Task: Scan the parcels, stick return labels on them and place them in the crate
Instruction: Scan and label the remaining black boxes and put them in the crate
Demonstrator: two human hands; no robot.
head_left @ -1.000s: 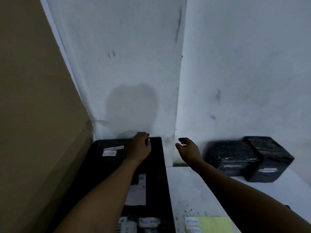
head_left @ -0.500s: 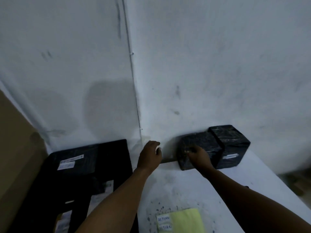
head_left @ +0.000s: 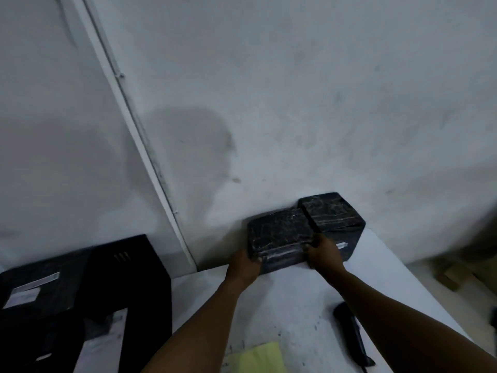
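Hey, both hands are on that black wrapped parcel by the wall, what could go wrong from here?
1. The gripped parcel touches the second parcel; pulling may drag that one along.
2. Its glossy wrap could slip from the left hand or right hand.
3. The scanner lies near the right forearm and might get knocked.
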